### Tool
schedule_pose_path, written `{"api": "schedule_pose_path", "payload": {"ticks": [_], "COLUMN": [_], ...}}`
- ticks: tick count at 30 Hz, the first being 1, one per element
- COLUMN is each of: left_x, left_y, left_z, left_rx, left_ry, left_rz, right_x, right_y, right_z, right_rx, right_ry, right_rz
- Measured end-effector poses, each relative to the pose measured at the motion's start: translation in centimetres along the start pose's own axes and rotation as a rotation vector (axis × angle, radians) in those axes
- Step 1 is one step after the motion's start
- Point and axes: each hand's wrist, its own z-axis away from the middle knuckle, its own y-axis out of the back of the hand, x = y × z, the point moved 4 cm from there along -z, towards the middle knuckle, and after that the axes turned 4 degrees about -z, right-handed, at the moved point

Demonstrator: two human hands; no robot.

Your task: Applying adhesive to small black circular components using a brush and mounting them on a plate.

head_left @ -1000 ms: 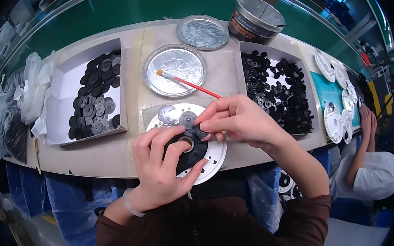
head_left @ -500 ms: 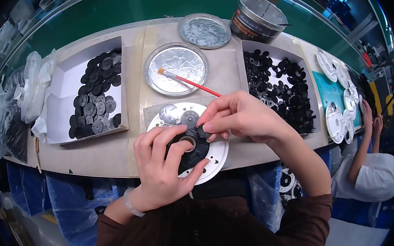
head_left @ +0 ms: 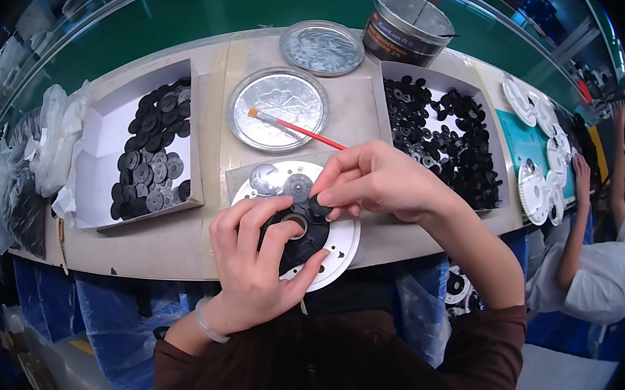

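A white round plate [head_left: 344, 244] with a raised black centre [head_left: 303, 251] lies at the table's front edge. My left hand [head_left: 256, 258] is curved over it, thumb at one side and fingertips on the black centre, holding it. A brass-coloured ring [head_left: 296, 224] shows between its fingers. At the plate's far right, my right hand [head_left: 373, 179] pinches a small black gear [head_left: 319, 206] between thumb and fingers, against the black centre. Just beyond my left fingertips, a dark grey gear [head_left: 297, 187] sits on the plate, beside a shiny grey disc [head_left: 267, 179].
Trays of gears flank my hands: a left tray [head_left: 98, 176] and a right tray [head_left: 390, 90]. Beyond are a metal lid [head_left: 238, 130] with a red brush [head_left: 303, 130], another lid [head_left: 324, 47] and a grease tub [head_left: 404, 36]. White plates [head_left: 532, 190] and a co-worker [head_left: 592, 271] are rightward.
My hands stay over the plate; the right one has shifted very slightly with the small black gear. The view tilts a little. At the right, the co-worker has raised one arm.
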Motion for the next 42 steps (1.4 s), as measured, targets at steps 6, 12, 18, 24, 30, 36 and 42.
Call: {"api": "schedule_pose_path", "payload": {"ticks": [6, 12, 18, 24, 30, 36, 42], "left_x": [0.0, 0.1, -0.1, 0.3, 0.3, 0.2, 0.2], "left_y": [0.0, 0.0, 0.1, 0.1, -0.1, -0.2, -0.1], "left_z": [0.0, 0.0, 0.1, -0.2, -0.2, -0.3, -0.5], "left_rx": [-0.008, -0.012, -0.014, -0.071, -0.083, -0.088, -0.101], "left_ry": [-0.002, -0.005, 0.014, -0.01, -0.036, -0.028, -0.029], "left_rz": [0.0, -0.003, -0.006, -0.055, -0.069, -0.071, -0.078], "right_x": [0.4, -0.1, -3.1, -5.1, -1.7, -0.6, -1.0], "right_y": [0.2, -0.2, -1.0, 6.6, 12.2, 12.4, 12.3], "right_z": [-0.2, 0.1, 1.8, 3.9, 2.4, 0.8, 0.7], "right_rx": [0.002, 0.0, 0.12, 0.789, 0.761, 0.648, 0.642], "right_ry": [-0.03, -0.014, 0.225, 0.424, 0.203, 0.085, 0.134], "right_rz": [-0.021, 0.048, 0.445, 0.88, 1.111, 0.94, 0.917]}}
